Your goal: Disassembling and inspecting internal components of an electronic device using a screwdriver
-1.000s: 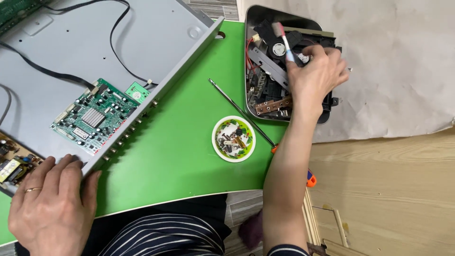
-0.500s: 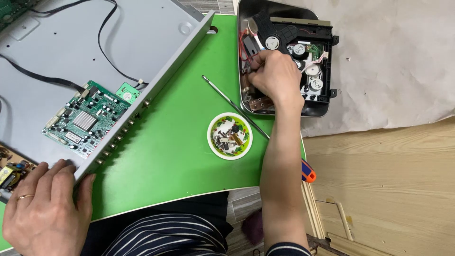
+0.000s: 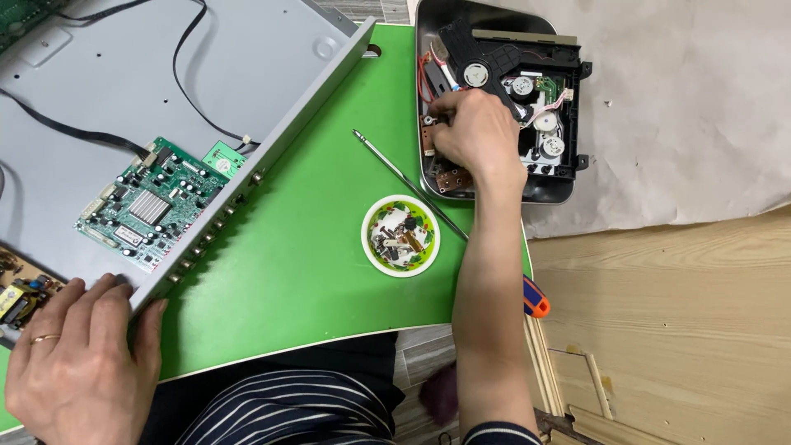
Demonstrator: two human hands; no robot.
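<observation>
At the tray: right hand (image 3: 474,136) reaches into the metal tray (image 3: 428,25) at the far right of the green counter (image 3: 313,239); fingers curl down among loose parts, closed around something small, though what they pinch is hidden under the knuckles, so I cannot tell what it holds
Left hand: left hand (image 3: 78,363) lies flat, fingers spread, pressing the near corner of the grey chassis (image 3: 247,58); nothing gripped, only steadying
Tray contents: black disc drive mechanism (image 3: 527,99) with white gears fills the right part; small brown boards (image 3: 449,177) and red wires (image 3: 423,70) crowd the left, just beside the fingers
Screwdriver: long screwdriver (image 3: 404,177) lies slantwise from mid-counter to the edge; its shaft passes under the right forearm, orange and blue handle (image 3: 534,298) overhanging the counter edge
Risk, screwdriver: a pull-back of the forearm could likely nudge the shaft and tip the tool off the edge to the floor
Risk, bowl: small white bowl (image 3: 400,235) of screws and bits sits just beside the shaft and wrist; a sweep of the arm may spill it
Risk, tray: red wires lie close to the fingers; lifting a part could snag them and drag the mechanism
Risk, chassis: green circuit board (image 3: 152,206) and black cables (image 3: 189,91) lie open; pressure from the left hand sliding inward might stress the brown board (image 3: 21,288) at the edge
</observation>
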